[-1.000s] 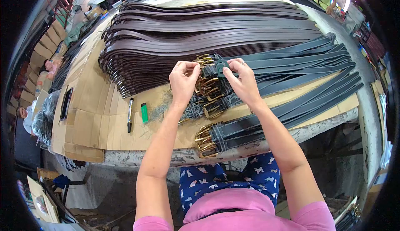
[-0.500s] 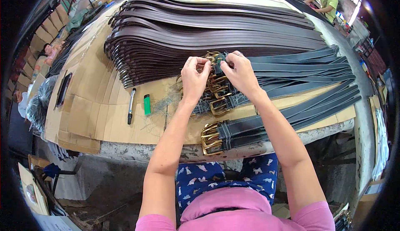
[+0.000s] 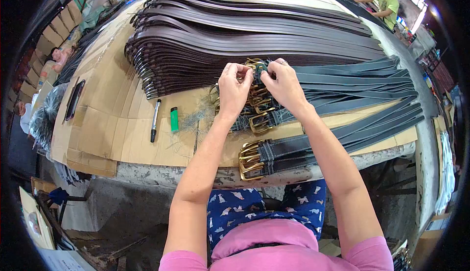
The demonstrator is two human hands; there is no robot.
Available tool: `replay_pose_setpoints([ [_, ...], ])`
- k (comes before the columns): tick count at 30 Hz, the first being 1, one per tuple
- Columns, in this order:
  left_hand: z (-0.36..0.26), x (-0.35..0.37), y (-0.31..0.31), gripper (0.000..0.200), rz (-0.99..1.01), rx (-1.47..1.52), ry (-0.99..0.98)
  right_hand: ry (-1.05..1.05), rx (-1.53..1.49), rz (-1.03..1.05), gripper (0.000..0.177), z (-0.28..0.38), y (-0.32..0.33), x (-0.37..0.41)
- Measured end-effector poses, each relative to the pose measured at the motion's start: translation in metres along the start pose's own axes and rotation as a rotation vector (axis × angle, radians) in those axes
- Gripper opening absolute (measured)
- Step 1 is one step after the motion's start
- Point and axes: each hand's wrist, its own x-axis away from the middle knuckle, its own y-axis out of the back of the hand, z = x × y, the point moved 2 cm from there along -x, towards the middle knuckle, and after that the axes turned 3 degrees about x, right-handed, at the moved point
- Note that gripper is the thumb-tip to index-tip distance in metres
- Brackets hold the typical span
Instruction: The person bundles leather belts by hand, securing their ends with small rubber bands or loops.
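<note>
Hands reach forward on stretched forearms over cardboard (image 3: 112,134), beside brown belts (image 3: 235,36), atop black belts (image 3: 357,90). Left hand (image 3: 234,89) and right hand (image 3: 284,87) nearly touch, fingertips curled, both pinching 1 belt end (image 3: 258,71) at its buckle (image 3: 252,62).

One pen (image 3: 154,120), one lighter (image 3: 174,119), perhaps dozens of belts (image 3: 254,36)

No text, label, brand or number is showing legibly. Any print on the green lighter (image 3: 174,119) and the black marker (image 3: 154,120) is appearing too small to read.
</note>
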Motion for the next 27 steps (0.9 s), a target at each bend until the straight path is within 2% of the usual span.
replay_pose_setpoints([
  [11,0.008,-0.001,0.0,0.013,-0.023,0.061,-0.014,-0.013,-0.039,-0.011,0.021,0.0,0.001,0.003],
  [14,0.003,-0.003,0.008,0.015,0.019,0.148,0.113,-0.025,-0.123,-0.049,0.021,-0.007,0.004,0.005],
  [17,-0.009,-0.006,0.025,0.027,0.278,-0.138,-0.228,-0.062,-0.249,-0.147,0.022,-0.019,0.013,0.006],
  [18,-0.014,-0.005,0.03,0.041,0.458,-0.144,-0.105,-0.086,-0.259,-0.16,0.022,-0.023,0.018,0.007],
  [19,-0.009,-0.002,0.031,0.047,0.539,-0.17,-0.119,-0.11,-0.267,-0.174,0.023,-0.026,0.024,0.008],
  [24,-0.005,-0.012,0.033,0.046,0.602,-0.214,-0.191,-0.194,-0.358,-0.153,0.024,-0.043,0.041,0.012],
  [27,-0.017,-0.027,0.035,0.026,0.562,-0.167,-0.244,-0.19,-0.431,-0.184,0.021,-0.035,0.051,0.015],
])
